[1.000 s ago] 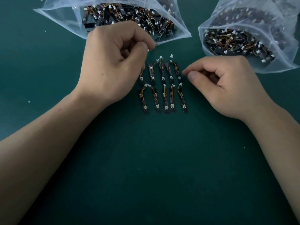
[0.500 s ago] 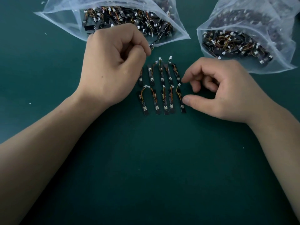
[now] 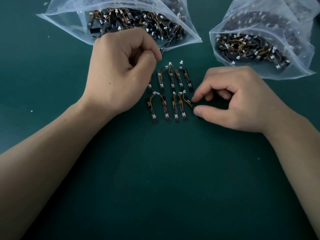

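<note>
Several small black circuit strips with orange wires and white plugs lie in two rows on the green mat (image 3: 155, 179): a far row (image 3: 172, 78) and a near row (image 3: 166, 108). My right hand (image 3: 242, 101) pinches the rightmost strip of the near row (image 3: 187, 101) between thumb and index finger; that strip lies skewed to the others. My left hand (image 3: 121, 71) is curled into a fist at the left end of the far row, thumb against index finger. It covers part of the leftmost strip there. Nothing shows inside the fist.
Two clear plastic bags full of the same strips lie at the back, one behind my left hand (image 3: 69, 18) and one at the back right (image 3: 294, 32). A strip pokes from the left bag's mouth by my left fingertips. Small white flecks dot the mat.
My right hand moved down from the far row to the near row, opened thumb and index finger, and closed them on the rightmost strip, which has turned askew. My left fist stayed in place.
</note>
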`<state>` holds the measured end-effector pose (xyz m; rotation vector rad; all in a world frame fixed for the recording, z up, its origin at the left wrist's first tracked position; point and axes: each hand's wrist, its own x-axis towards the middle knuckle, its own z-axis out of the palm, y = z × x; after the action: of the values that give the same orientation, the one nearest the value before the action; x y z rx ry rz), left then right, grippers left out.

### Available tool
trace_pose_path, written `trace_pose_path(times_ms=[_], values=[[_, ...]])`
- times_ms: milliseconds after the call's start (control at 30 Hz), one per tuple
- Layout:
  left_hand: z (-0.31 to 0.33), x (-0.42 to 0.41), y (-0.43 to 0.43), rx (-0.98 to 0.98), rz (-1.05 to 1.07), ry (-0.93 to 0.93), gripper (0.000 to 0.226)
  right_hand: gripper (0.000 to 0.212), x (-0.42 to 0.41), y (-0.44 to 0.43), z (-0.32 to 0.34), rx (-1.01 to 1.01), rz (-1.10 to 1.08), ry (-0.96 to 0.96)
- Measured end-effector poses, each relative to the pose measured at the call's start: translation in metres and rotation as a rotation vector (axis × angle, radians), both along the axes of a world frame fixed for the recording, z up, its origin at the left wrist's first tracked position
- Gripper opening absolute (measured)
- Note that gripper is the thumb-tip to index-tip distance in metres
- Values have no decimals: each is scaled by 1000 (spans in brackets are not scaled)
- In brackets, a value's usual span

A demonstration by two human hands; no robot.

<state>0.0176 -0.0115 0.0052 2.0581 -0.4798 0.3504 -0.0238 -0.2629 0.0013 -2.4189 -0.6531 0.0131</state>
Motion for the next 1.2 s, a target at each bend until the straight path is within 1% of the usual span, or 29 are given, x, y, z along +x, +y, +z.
trace_pose_path(times_ms=[133,233,333,433,500,600,700,833,967,1100,1200], values=[[0,0,0,7,-3,2,22,12,1,-2,-1,36,18,5],[1,-1,1,25,-34,21,17,7,1,-6,-2,175,-16,40],[2,-2,3,22,-59,46,15,17,2,-5,-5,246,-123,-11],[4,-3,2,43,-36,78,17,27,2,-2,-7,193,-172,-84],[6,-4,2,89,24,135,21,28,3,0,-7,136,-191,-126],[8,-2,4,203,109,157,24,22,5,1,-8,29,-234,-138],[6,2,9,394,255,135,25,13,6,1,-10,-41,-276,-139],[3,5,12,539,349,87,30,12,6,2,-10,-88,-309,-157],[-2,5,10,585,339,56,32,12,6,4,-10,-118,-343,-182],[-1,5,8,556,293,58,37,11,5,7,-9,-145,-367,-185],[0,5,5,555,258,71,38,12,5,8,-7,-129,-353,-162]])
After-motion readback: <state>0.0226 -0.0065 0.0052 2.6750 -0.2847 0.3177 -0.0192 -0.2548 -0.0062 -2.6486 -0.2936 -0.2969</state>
